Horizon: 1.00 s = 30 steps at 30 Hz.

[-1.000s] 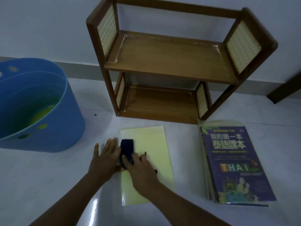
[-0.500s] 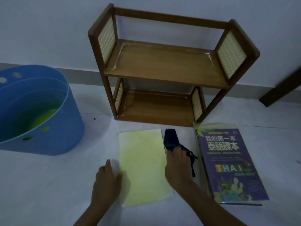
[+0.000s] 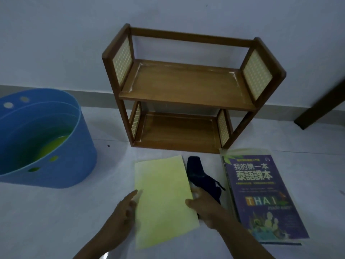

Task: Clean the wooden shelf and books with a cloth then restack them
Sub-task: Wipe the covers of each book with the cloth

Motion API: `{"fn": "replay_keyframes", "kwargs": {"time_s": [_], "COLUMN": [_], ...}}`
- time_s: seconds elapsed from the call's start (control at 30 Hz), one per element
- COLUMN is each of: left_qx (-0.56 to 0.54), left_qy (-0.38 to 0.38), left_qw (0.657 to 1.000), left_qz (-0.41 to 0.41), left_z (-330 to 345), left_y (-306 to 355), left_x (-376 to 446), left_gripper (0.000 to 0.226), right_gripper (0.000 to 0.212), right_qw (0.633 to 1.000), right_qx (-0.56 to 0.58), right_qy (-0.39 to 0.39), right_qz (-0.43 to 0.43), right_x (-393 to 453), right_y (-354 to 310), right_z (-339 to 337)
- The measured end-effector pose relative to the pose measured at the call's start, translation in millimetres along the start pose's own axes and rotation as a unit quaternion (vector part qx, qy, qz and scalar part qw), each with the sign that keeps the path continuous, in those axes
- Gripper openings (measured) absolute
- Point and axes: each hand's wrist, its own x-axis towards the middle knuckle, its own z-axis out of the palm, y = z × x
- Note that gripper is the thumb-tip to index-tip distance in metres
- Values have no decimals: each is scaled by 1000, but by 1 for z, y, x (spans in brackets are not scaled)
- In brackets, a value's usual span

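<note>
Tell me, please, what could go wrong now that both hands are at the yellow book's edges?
The dark cloth lies against the yellow book, under the right hand; lifting may drag it along. If the cloth is wet, it may dampen the purple Thai book close beside it. The left hand touches only the edge, so the thin book might bend.

Dim, bluish, soft all over. Faint glare on the floor by the bottom edge. Wide-angle bending at the edges. Slight blur on both hands.

Shelf far centre; tub left; booklet near centre, cloth just right, books further right.
</note>
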Motion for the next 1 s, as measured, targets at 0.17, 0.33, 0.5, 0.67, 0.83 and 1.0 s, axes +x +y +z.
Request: {"fn": "replay_keyframes", "kwargs": {"time_s": [0.17, 0.33, 0.5, 0.67, 0.83, 1.0], "left_qx": [127, -57, -78, -116, -16, -48], "left_qy": [99, 243, 207, 152, 224, 57], "left_qw": [971, 948, 964, 976, 960, 988], "left_qz": [178, 196, 151, 102, 165, 136], "left_z": [-34, -28, -39, -34, -39, -22], "left_y": [2, 67, 78, 73, 105, 190], "left_x": [10, 20, 33, 37, 23, 15], "left_gripper": [88, 21, 25, 22, 11, 14], "right_gripper": [23, 22, 33, 19, 15, 12], "right_qw": [977, 971, 964, 944, 940, 932], "right_qx": [178, 183, -32, -54, -7, -100], "right_qy": [-81, -23, 87, 118, 141, 196], "right_qz": [-82, -149, -250, -304, -311, -289], "right_x": [-43, -61, -44, -19, -31, -74], "right_y": [-65, -101, -82, -65, -76, -68], "right_z": [-30, -50, -42, -8, -29, -115]}}
